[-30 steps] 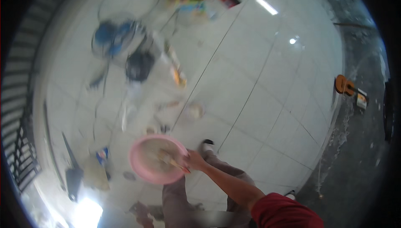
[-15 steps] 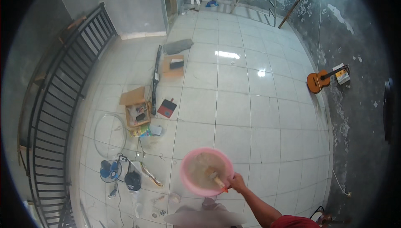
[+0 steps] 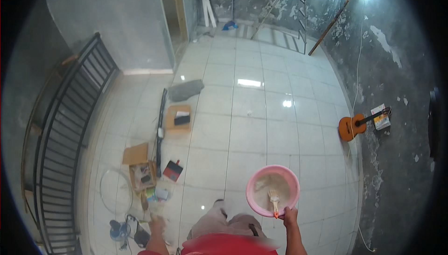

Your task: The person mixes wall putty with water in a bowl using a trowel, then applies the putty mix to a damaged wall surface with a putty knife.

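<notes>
My right hand [image 3: 290,216] grips the front rim of a pink basin [image 3: 250,189], held out at the lower right. The basin has cloudy pale liquid in it, and a brush [image 3: 274,199] rests inside, its orange-tipped handle at the rim beside my fingers. My left hand [image 3: 157,223] is low at the left, smeared by motion, so its fingers are unclear. Near it on the floor are a small blue fan [image 3: 120,230] and a dark bag-like item partly behind my arm. My red shirt and legs show at the bottom.
Black railing [image 3: 65,133] runs along the left. Cardboard boxes [image 3: 135,151], a long dark strip [image 3: 162,115] and a grey cloth [image 3: 185,90] lie on the tiles. A guitar [image 3: 347,129] leans at the right wall. A ladder [image 3: 304,21], a pole [image 3: 331,17] and a doorway are at the back.
The view has swung up toward the room's far end. The basin and my right hand have moved rightward. My left hand has come into view at the lower left.
</notes>
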`<state>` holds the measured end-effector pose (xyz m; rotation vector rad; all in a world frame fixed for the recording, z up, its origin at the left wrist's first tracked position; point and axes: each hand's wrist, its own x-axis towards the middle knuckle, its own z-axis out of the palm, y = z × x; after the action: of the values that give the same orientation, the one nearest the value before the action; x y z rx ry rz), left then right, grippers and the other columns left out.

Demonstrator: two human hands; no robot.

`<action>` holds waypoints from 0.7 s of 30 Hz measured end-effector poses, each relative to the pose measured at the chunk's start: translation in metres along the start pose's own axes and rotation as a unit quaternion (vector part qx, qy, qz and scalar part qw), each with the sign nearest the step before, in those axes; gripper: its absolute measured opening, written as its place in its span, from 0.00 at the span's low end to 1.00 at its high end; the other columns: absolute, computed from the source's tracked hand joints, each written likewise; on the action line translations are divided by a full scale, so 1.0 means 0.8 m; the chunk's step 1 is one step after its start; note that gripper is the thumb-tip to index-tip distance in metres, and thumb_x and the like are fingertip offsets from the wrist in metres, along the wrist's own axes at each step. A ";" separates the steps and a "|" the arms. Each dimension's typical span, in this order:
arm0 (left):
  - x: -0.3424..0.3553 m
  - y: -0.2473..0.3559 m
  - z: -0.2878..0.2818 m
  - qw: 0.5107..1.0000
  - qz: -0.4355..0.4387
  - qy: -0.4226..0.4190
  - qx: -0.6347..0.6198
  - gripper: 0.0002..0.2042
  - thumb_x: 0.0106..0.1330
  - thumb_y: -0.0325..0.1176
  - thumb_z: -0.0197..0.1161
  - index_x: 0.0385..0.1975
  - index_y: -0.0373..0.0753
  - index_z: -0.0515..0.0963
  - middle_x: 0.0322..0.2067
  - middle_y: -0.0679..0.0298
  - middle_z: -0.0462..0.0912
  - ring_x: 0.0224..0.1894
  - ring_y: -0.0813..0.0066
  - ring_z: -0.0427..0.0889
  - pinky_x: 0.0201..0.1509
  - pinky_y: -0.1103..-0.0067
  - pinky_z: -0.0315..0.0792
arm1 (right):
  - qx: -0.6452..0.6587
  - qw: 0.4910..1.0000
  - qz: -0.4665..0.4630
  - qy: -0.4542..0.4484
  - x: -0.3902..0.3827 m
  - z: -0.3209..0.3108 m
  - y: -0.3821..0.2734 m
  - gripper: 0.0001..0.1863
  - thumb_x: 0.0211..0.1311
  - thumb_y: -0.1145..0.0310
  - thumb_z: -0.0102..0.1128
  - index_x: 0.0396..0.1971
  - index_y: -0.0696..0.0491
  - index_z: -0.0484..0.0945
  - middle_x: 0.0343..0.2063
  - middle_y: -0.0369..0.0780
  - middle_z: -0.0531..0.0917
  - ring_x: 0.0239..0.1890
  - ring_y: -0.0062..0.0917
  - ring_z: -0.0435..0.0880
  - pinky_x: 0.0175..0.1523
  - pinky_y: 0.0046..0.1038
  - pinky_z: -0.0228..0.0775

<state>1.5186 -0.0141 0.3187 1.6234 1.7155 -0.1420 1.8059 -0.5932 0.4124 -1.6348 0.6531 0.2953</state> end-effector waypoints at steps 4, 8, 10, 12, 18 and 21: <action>-0.041 0.401 0.076 0.976 0.195 -0.084 -0.038 0.22 0.61 0.46 0.64 0.47 0.36 0.74 0.28 0.55 0.81 0.32 0.67 0.83 0.34 0.71 0.76 | 0.094 0.987 0.094 0.086 0.078 0.029 -0.092 0.17 0.57 0.75 0.46 0.46 0.67 0.67 0.34 0.49 0.78 0.28 0.39 0.85 0.25 0.39 0.85; 0.026 0.585 0.151 0.978 0.204 -0.042 0.000 0.21 0.54 0.44 0.67 0.35 0.29 0.80 0.30 0.51 0.83 0.34 0.64 0.84 0.35 0.70 0.75 | 0.123 0.984 0.079 0.097 0.192 0.073 -0.128 0.18 0.58 0.76 0.44 0.48 0.67 0.67 0.34 0.49 0.79 0.28 0.40 0.85 0.24 0.37 0.85; 0.007 0.674 0.177 0.982 0.161 -0.097 -0.031 0.21 0.54 0.42 0.67 0.37 0.28 0.80 0.31 0.51 0.84 0.33 0.62 0.84 0.36 0.69 0.75 | 0.115 0.983 0.061 0.131 0.266 0.083 -0.153 0.20 0.56 0.77 0.45 0.50 0.67 0.68 0.38 0.49 0.78 0.33 0.39 0.84 0.29 0.39 0.85; 0.049 0.652 0.187 0.988 0.147 -0.031 -0.034 0.21 0.56 0.41 0.70 0.35 0.25 0.79 0.29 0.51 0.84 0.30 0.66 0.83 0.35 0.69 0.75 | 0.065 0.987 0.113 0.090 0.298 0.143 -0.245 0.23 0.55 0.79 0.44 0.54 0.67 0.67 0.44 0.47 0.77 0.40 0.39 0.82 0.34 0.40 0.85; 0.054 0.620 0.198 0.995 0.049 -0.070 -0.060 0.28 0.61 0.59 0.56 0.41 0.35 0.80 0.31 0.59 0.82 0.37 0.68 0.83 0.39 0.71 0.76 | 0.071 0.991 0.104 0.049 0.482 0.210 -0.393 0.25 0.57 0.78 0.43 0.57 0.65 0.63 0.46 0.48 0.75 0.41 0.40 0.82 0.34 0.39 0.85; 0.062 0.616 0.175 0.989 -0.092 -0.052 0.105 0.26 0.64 0.55 0.56 0.40 0.33 0.78 0.28 0.59 0.81 0.28 0.68 0.81 0.31 0.71 0.75 | 0.083 0.990 0.105 0.036 0.569 0.271 -0.463 0.24 0.57 0.77 0.44 0.56 0.64 0.64 0.46 0.48 0.76 0.40 0.40 0.82 0.34 0.39 0.85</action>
<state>2.0249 0.0403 0.3911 1.5718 1.8167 -0.5025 2.4204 -0.4760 0.4315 -1.4240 0.8840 0.3269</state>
